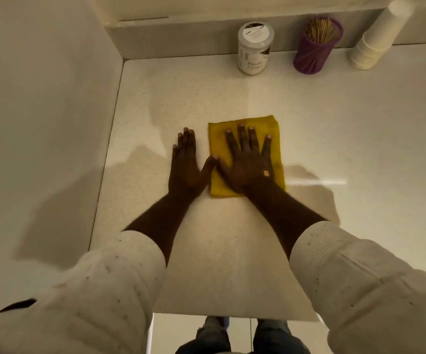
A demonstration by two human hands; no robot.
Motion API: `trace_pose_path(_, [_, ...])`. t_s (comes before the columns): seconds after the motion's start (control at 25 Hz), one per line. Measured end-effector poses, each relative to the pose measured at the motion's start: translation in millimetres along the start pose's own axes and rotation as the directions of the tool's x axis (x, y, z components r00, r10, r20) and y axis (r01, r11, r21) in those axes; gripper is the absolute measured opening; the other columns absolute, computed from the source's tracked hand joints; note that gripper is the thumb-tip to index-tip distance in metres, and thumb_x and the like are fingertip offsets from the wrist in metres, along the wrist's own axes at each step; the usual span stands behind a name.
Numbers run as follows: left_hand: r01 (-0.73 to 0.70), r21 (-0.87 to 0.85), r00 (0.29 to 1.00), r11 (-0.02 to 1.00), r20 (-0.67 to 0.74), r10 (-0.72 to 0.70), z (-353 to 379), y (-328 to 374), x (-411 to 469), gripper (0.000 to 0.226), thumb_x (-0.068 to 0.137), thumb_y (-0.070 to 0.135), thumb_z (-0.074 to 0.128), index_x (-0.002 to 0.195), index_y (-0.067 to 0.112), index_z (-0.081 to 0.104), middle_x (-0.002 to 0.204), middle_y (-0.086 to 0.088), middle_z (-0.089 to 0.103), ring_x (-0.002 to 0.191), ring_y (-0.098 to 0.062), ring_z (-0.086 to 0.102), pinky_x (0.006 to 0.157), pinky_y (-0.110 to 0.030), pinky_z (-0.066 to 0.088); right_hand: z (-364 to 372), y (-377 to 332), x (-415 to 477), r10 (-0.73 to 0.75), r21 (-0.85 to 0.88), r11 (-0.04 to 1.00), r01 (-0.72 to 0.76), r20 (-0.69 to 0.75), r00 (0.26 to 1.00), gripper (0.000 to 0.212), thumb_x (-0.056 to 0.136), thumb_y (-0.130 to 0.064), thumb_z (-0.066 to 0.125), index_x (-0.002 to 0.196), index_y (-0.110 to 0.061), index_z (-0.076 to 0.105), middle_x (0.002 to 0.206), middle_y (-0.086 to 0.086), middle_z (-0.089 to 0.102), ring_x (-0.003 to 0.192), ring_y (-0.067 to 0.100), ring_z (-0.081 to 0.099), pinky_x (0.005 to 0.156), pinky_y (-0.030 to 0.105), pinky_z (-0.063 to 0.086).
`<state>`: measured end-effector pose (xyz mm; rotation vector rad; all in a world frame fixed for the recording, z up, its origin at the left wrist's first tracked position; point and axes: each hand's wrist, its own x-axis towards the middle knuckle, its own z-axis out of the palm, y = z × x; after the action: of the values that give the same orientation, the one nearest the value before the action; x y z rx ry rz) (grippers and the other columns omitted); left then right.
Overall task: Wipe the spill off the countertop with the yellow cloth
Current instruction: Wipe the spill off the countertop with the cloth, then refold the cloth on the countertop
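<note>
palms flat, fingers spread: right hand (249,162) presses yellow cloth (218,185), left hand (185,164) on countertop (334,123)

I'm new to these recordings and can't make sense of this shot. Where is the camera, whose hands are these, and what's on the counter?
There is no machine here. A person wears a camera on the head, looking down at their own arms in white sleeves. The right hand lies flat with spread fingers on a folded yellow cloth, pressing it on the countertop. The left hand rests flat on the bare surface beside it, thumb touching the cloth's edge. Neither hand holds anything. At the back stand a jar labelled Masala Extract, a purple cup of wooden sticks, and a leaning stack of paper cups.
</note>
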<state>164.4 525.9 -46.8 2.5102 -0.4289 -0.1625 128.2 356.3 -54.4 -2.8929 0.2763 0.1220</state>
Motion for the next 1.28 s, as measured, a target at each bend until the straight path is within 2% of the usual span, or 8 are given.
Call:
trace_pose_path(0.16, [0.028, -0.156, 0.999, 0.987, 0.029, -0.023, -9.4, -1.5, 2.9, 0.088, 0.096, 0.060, 0.034, 0.160, 0.009, 0.002, 0.170, -0.010, 0.000, 0.157, -0.024, -0.005, 0.127, -0.043, -0.003, 19.5, -50.7, -50.9, -0.063, -0.006, 0.998, 0.063, -0.017, 0.998, 0.085, 0.092, -0.077, 0.018, 0.161, -0.030, 0.003, 0.170, 0.008, 0.005, 0.156, 0.031, 0.000, 0.119, 0.065, -0.005])
trace_pose_path(0.24, [0.061, -0.182, 0.995, 0.981, 0.085, -0.046, -14.1, -2.1, 0.4, 0.092, 0.094, 0.063, 0.034, 0.160, 0.009, 0.001, 0.170, -0.010, -0.001, 0.156, -0.025, -0.006, 0.127, -0.045, -0.005, 26.0, -57.2, -84.0, -0.051, -0.015, 0.999, 0.051, -0.035, 0.998, 0.084, 0.092, -0.079, 0.018, 0.161, -0.032, 0.007, 0.170, 0.006, 0.008, 0.156, 0.030, 0.002, 0.120, 0.064, -0.005])
trace_pose_path(0.48, [-0.208, 0.087, 0.968, 0.974, 0.162, 0.192, -3.1, -1.4, -50.4, 0.099, 0.088, 0.074, 0.030, 0.160, 0.010, 0.005, 0.169, -0.011, 0.005, 0.157, -0.026, 0.001, 0.126, -0.047, -0.001, 28.1, -31.6, -156.5, 0.055, 0.003, 0.998, -0.055, -0.061, 0.997, 0.081, 0.094, -0.077, 0.022, 0.161, -0.038, 0.000, 0.171, 0.001, 0.003, 0.156, 0.025, -0.003, 0.121, 0.060, -0.008])
trace_pose_path(0.72, [-0.485, 0.193, 0.869, 0.853, 0.210, 0.447, 11.3, 21.7, -83.0, 0.067, 0.095, 0.056, 0.052, 0.146, 0.013, 0.049, 0.163, -0.012, 0.031, 0.155, -0.029, 0.015, 0.125, -0.052, 0.007, 14.2, 9.1, -206.8, 0.154, -0.024, 0.988, -0.154, -0.021, 0.988, 0.079, 0.095, -0.077, 0.015, 0.161, -0.037, -0.003, 0.171, -0.001, -0.006, 0.156, 0.022, -0.012, 0.121, 0.060, -0.008])
trace_pose_path(0.92, [-0.518, 0.231, 0.851, 0.823, 0.237, 0.469, 13.7, 50.6, -90.2, 0.055, 0.093, 0.053, 0.054, 0.134, 0.017, 0.061, 0.162, -0.008, 0.036, 0.156, -0.027, 0.012, 0.125, -0.053, 0.002, -5.4, 36.0, -216.8, 0.102, -0.044, 0.994, -0.098, 0.082, 0.991, 0.079, 0.094, -0.079, 0.011, 0.159, -0.040, -0.009, 0.169, -0.005, -0.013, 0.155, 0.021, -0.014, 0.122, 0.059, -0.009])
trace_pose_path(1.08, [-0.469, 0.230, 0.879, 0.853, 0.222, 0.423, 12.0, 59.4, -95.3, 0.044, 0.095, 0.047, 0.056, 0.125, 0.017, 0.067, 0.159, -0.007, 0.040, 0.156, -0.026, 0.012, 0.126, -0.052, 0.000, -25.3, 59.2, -210.3, 0.005, -0.039, 0.999, -0.001, 0.079, 0.997, 0.068, 0.102, -0.064, 0.015, 0.162, -0.032, 0.006, 0.171, -0.002, 0.006, 0.156, 0.023, 0.002, 0.123, 0.058, -0.002])
trace_pose_path(1.2, [-0.406, 0.298, 0.908, 0.864, 0.238, 0.344, 14.2, 71.5, -96.2, 0.046, 0.101, 0.048, 0.043, 0.127, 0.018, 0.065, 0.158, -0.005, 0.042, 0.156, -0.025, 0.013, 0.124, -0.053, -0.004, -40.8, 94.8, -201.2, 0.069, 0.011, 0.998, -0.069, 0.012, 0.998, 0.058, 0.108, -0.041, 0.027, 0.162, -0.023, 0.017, 0.168, 0.005, 0.020, 0.155, 0.027, 0.013, 0.125, 0.055, 0.006])
trace_pose_path(1.28, [-0.387, 0.348, 0.915, 0.854, 0.257, 0.310, 15.0, 79.2, -94.8, 0.046, 0.102, 0.046, 0.040, 0.133, 0.020, 0.060, 0.156, -0.004, 0.046, 0.154, -0.024, 0.019, 0.124, -0.053, -0.005, -51.0, 116.9, -191.7, 0.055, 0.005, 0.998, -0.055, -0.028, 0.998, 0.055, 0.105, -0.030, 0.039, 0.158, -0.019, 0.029, 0.159, 0.009, 0.040, 0.148, 0.029, 0.031, 0.122, 0.051, 0.019])
